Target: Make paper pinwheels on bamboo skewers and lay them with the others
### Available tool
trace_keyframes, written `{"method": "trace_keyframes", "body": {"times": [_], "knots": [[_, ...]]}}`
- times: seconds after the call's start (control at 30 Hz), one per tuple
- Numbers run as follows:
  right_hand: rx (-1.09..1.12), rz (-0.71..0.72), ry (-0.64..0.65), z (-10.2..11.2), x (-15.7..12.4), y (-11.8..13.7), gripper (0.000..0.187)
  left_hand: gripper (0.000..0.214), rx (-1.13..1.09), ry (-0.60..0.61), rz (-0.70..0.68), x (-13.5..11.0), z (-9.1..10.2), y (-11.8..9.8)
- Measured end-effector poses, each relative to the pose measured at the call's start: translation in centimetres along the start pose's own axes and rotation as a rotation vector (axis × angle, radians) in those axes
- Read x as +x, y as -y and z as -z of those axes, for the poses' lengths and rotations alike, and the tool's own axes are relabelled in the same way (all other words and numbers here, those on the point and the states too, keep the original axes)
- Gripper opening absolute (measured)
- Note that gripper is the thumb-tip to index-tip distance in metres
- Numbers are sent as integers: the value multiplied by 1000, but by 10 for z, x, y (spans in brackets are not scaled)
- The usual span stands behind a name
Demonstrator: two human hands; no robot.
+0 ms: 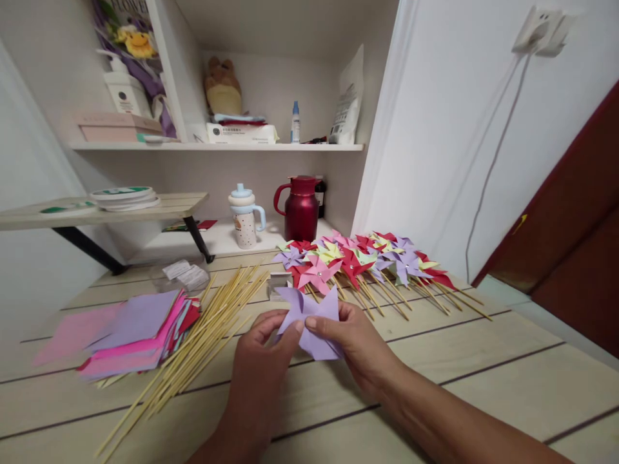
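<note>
item: we pinch one folded purple paper between our left hand and right hand, sticks and paper sheets to the left, finished pinwheels beyond.

The bare left hand and the bare right hand are close together in the middle, low down. They are held up a little, with the backs of both hands facing up. The two thumbs point at each other and their tips almost touch. The left fingers curl over the top and bend down. The right fingers curl the same way, and both hands are pinching tight. The left arm comes straight up from the bottom edge. The right arm is long and bare and slants in from the bottom right corner.
</note>
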State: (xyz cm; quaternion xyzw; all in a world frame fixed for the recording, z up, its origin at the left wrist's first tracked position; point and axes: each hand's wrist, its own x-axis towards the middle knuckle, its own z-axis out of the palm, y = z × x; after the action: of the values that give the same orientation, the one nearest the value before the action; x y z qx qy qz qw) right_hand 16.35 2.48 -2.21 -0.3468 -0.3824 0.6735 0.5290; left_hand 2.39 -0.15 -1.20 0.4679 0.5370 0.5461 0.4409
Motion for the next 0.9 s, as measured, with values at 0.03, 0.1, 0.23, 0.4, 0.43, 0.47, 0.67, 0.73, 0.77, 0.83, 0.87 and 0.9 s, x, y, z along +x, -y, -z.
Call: {"method": "trace_keyframes", "body": {"times": [0.03, 0.1, 0.23, 0.4, 0.43, 0.47, 0.67, 0.73, 0.77, 0.83, 0.87, 0.9], "knots": [[-6, 2, -5, 0, 0, 0, 31, 35, 4, 6, 4, -1, 0, -1], [-18, -2, -8, 1, 0, -1, 31, 34, 16, 19, 18, -1, 1, -2], [-33, -23, -17, 0, -1, -1, 33, 33, 19, 18, 57, -2, 2, -5], [-33, -3, -26, -1, -1, -1, 32, 31, 38, -1, 73, -1, 1, -9], [-31, -5, -24, -1, -1, -1, 32, 32, 44, -3, 74, -1, 1, -9], [-29, -9, -22, -1, -2, -2, 32, 32, 52, -7, 74, -1, 1, -8], [-37, -33, 2, -2, -2, -4, 36, 30, 65, -9, 55, 0, 4, -4], [-54, -11, 57, -1, -2, -3, 38, 28, 27, -5, 51, 2, 5, -2], [-69, 13, 88, 0, -2, -3, 37, 28, 11, -2, 53, 3, 7, -2], [-124, 85, 110, 2, -1, -1, 32, 27, -5, 3, 60, 5, 9, -1], [-161, 130, 98, 3, 0, 0, 28, 27, -9, -1, 62, 6, 11, -2], [-202, 175, 69, 5, 1, 2, 26, 26, -12, -3, 64, 7, 12, -2]]}}
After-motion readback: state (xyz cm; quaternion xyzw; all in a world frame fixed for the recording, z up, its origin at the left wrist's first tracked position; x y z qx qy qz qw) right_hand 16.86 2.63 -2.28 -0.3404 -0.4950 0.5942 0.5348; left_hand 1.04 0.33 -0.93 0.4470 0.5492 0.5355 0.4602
